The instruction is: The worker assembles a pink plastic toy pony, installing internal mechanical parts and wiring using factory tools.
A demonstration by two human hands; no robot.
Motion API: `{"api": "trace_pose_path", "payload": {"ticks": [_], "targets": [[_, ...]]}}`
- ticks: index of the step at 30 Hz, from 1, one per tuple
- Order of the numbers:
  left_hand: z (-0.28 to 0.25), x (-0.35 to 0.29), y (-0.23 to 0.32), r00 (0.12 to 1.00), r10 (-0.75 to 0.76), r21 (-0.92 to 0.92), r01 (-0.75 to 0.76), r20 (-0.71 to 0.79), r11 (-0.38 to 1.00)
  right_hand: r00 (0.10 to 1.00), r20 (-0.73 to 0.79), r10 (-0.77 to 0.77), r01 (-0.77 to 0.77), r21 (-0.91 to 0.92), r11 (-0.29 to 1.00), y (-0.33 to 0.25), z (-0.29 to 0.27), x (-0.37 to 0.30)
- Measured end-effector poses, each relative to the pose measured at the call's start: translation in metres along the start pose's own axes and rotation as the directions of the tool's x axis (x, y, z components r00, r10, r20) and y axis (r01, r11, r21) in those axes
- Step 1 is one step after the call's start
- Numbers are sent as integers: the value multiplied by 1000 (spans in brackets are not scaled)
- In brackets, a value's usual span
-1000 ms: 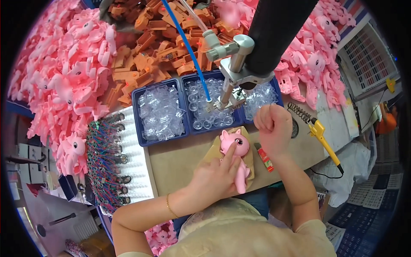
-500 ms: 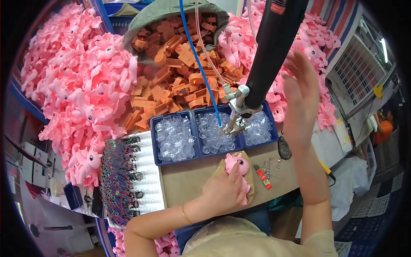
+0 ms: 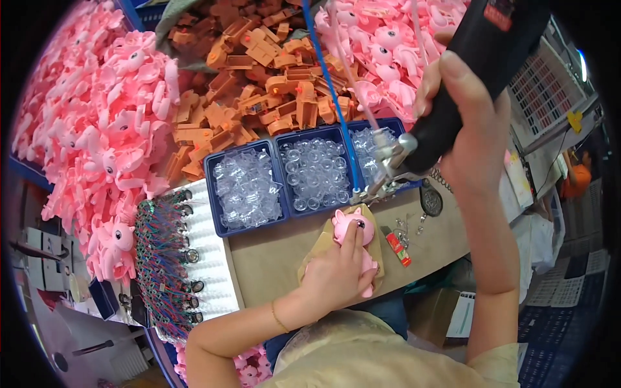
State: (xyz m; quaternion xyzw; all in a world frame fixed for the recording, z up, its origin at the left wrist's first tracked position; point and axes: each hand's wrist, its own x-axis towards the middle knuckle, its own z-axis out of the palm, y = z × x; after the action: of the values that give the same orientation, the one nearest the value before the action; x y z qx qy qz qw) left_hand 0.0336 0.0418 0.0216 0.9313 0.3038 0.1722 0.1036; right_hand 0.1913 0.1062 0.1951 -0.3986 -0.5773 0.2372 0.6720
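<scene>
A pink toy pony (image 3: 369, 235) lies on a tan block (image 3: 315, 249) near the front of the table. My left hand (image 3: 336, 268) lies over it, index and middle fingers stretched towards the pony's eye and the thumb by its lower end, holding it on the block. My right hand (image 3: 469, 110) is wrapped round a thick black power screwdriver (image 3: 495, 58) with a metal nozzle. The tool tilts down to the left, its tip close above the pony's head and apart from it. A blue hose (image 3: 330, 77) runs to the tip.
Blue bins (image 3: 255, 231) of clear plastic parts stand behind the block. Beyond lie orange housings (image 3: 272, 84) and heaps of pink pony parts (image 3: 90, 97). Wired parts (image 3: 165, 271) lie on white foam (image 3: 210, 252) at left. A red-and-green small box (image 3: 398, 249) and loose screws lie right of the block.
My right hand, raised and free beside the screwdriver before, is now closed round it. The tool has tilted, its tip lower and nearer the pony. My left hand stays on the pony.
</scene>
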Motion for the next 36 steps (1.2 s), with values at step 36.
{"api": "trace_pose_path", "payload": {"ticks": [36], "targets": [[-2,-1,-5,999,-10,-6,10,-32,1000,996,60,-65,58,107,993,-11,-47,-10]]}}
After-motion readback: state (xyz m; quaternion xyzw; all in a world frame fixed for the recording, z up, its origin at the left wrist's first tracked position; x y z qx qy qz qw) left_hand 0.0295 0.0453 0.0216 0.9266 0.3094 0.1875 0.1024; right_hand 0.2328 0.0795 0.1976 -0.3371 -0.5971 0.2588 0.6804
